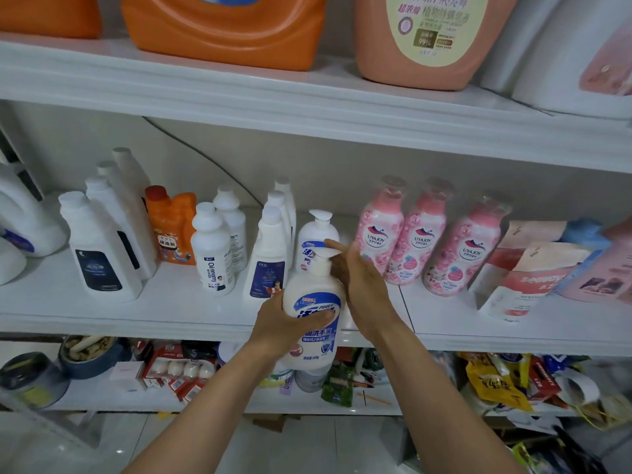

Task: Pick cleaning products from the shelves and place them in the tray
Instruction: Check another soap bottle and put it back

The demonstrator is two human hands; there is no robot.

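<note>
White hand-wash pump bottle (313,289) is gripped round its body by the left hand (280,326), before the front edge of the middle shelf (171,302). The right hand (359,285) is laid flat, fingers straight, against its side by the pump. The pick is judged nearly done; a carry to the tray, not in view, is called for. A second pump bottle (314,230) and pink bottles (415,241) stand just behind; open room lies toward the viewer.
</note>
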